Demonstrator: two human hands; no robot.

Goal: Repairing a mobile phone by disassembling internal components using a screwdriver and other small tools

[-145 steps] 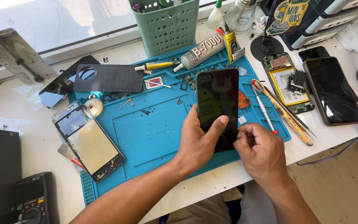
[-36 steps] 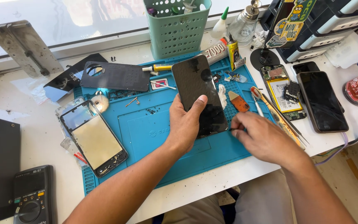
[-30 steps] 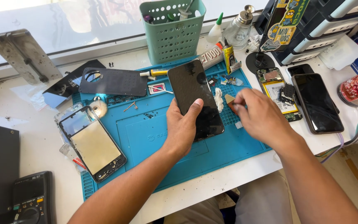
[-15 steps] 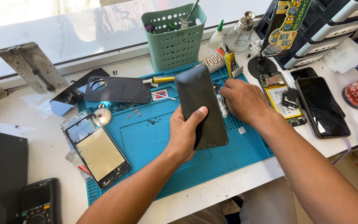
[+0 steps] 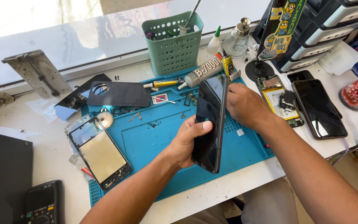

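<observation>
The left hand [image 5: 187,139] holds a black phone [image 5: 210,122] tilted up on its long edge above the blue mat [image 5: 154,141], thumb pressed on the glass and fingers wrapped behind, apparently so that the far side edge faces the right hand [image 5: 245,103]. That hand sits against the phone's upper right edge; its fingers are hidden behind the phone, so I cannot tell whether they pinch anything. To the left of the phone an opened phone frame [image 5: 100,155] lies flat on the mat, seemingly set aside. Beyond the phone stand a green basket [image 5: 172,41] of tools and a glue tube [image 5: 201,72]. Right of the phone lie a bare circuit board [image 5: 280,99] and another dark phone [image 5: 318,108]. The white bench [image 5: 25,120] runs along a bright window ledge, with a meter [image 5: 42,203] at the near left corner.
</observation>
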